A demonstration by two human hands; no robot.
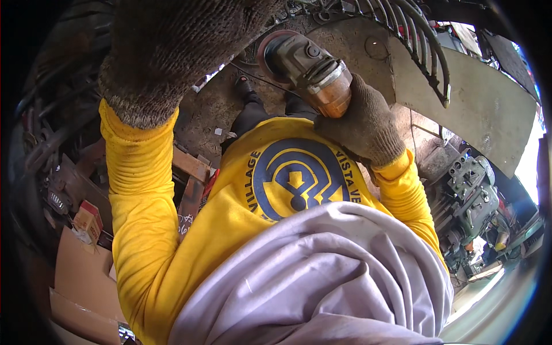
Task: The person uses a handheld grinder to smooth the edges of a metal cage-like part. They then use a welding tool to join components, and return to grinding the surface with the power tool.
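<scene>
My right hand, in a brown knit glove, is wrapped around the orange-brown body of an angle grinder. The grinder points up and to the left, its round reddish-brown disc at the far end. A dark cord runs behind it. High at the upper left, close to the camera, is my left hand in the same kind of glove. The top edge cuts off its fingers, so whether it grips anything is hidden.
Curved metal rods hang at the upper right, before a large flat sheet. A greasy metal machine stands at the right. Cardboard, a small box and metal pieces lie at the left. Concrete floor shows below.
</scene>
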